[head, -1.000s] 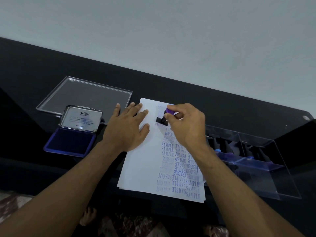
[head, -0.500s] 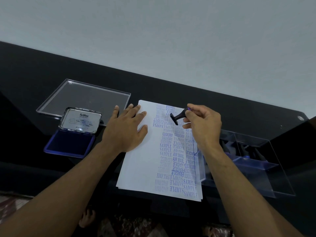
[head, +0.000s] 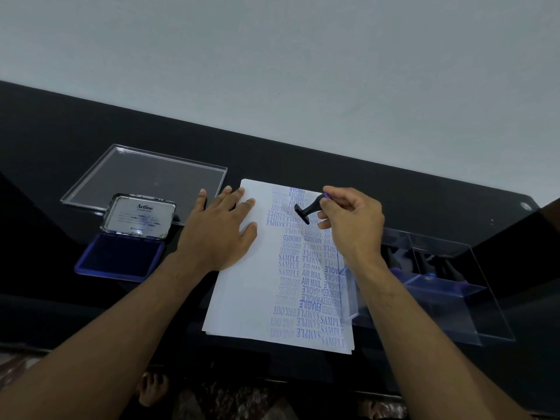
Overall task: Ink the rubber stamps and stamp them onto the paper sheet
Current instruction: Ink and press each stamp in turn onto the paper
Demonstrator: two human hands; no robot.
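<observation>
Stamp (head: 307, 209) pinched in right hand (head: 353, 225), tilted just above paper sheet (head: 242, 298) top. Left hand (head: 218, 234) spread flat, pinning it. Risks: wet face smearing crowded prints; faint mark unless re-inked at ink pad (head: 121, 257).

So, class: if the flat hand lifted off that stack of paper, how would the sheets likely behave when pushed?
Probably floppy and light: the paper stack is thin, loose sheets. It would likely slide, since the black table looks smooth and glossy. The left hand resting flat on it suggests it shifts easily, and edges may fan apart.
</observation>
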